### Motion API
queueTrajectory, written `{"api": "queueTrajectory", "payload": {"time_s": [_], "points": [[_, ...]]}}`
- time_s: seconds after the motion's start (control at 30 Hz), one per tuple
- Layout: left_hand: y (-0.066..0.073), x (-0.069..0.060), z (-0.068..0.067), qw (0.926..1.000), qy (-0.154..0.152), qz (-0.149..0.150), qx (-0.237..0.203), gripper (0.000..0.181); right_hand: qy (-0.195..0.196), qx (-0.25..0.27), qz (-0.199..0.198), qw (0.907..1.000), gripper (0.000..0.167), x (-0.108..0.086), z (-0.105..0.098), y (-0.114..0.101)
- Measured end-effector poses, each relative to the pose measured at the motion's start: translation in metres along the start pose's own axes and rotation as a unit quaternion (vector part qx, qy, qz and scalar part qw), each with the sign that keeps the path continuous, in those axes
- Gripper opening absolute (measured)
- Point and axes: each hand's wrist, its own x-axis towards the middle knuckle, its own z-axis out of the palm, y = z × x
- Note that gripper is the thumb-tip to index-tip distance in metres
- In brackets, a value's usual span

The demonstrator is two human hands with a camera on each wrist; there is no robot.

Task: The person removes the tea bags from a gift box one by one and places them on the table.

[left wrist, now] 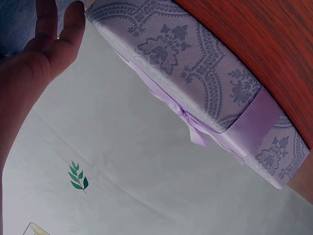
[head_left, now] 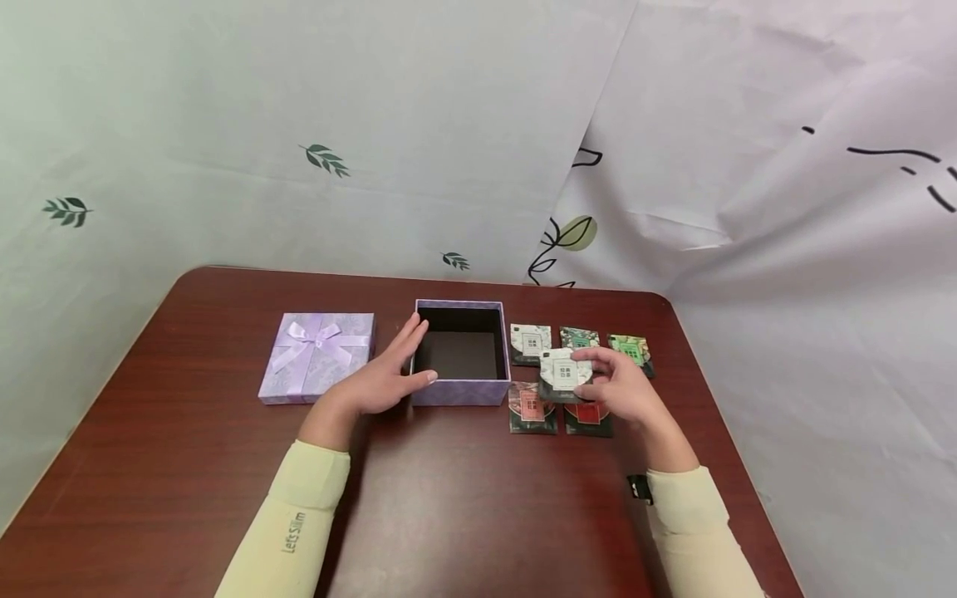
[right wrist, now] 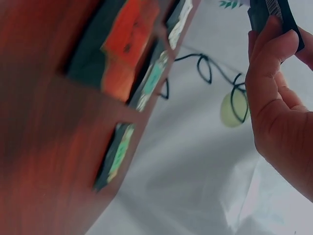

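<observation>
A purple gift box (head_left: 460, 393) with a dark interior stands uncovered at the table's middle. At its left side rests my left hand (head_left: 389, 374), fingers extended along the wall and thumb by the front corner. Between thumb and fingers, my right hand (head_left: 620, 384) pinches a white-and-dark sachet (head_left: 562, 375), held above the other sachets. Under and around it lie a white sachet (head_left: 530, 342), a teal one (head_left: 579, 337), a green one (head_left: 631, 353), an orange-red one (head_left: 532, 410) and a red one (head_left: 588, 420). The right wrist view shows the held sachet (right wrist: 257, 15) edge-on.
The box's lid (head_left: 317, 357), tied with a lilac ribbon bow, lies left of my left hand. A small black item (head_left: 640, 488) shows beside the right sleeve. Brown tabletop (head_left: 449, 515) runs toward me, and a white printed cloth (head_left: 419, 166) hangs behind it.
</observation>
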Motion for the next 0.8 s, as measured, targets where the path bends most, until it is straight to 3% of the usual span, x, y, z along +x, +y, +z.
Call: {"api": "queueTrajectory", "payload": {"time_s": [0.23,0.6,0.8], "points": [[0.0,-0.001,0.0,1.0,0.001,0.001,-0.003,0.087,0.021,-0.008,0.01,0.9997,0.048,-0.009,-0.019,0.019],[0.0,0.0,0.0,1.0,-0.007,-0.001,-0.004,0.087,0.036,0.003,0.061,0.9975,0.051,-0.025,-0.044,0.051],[0.0,0.0,0.0,0.9999,-0.01,-0.002,-0.005,0.088,0.047,-0.018,0.076,0.9958,0.051,-0.032,-0.057,0.064]]}}
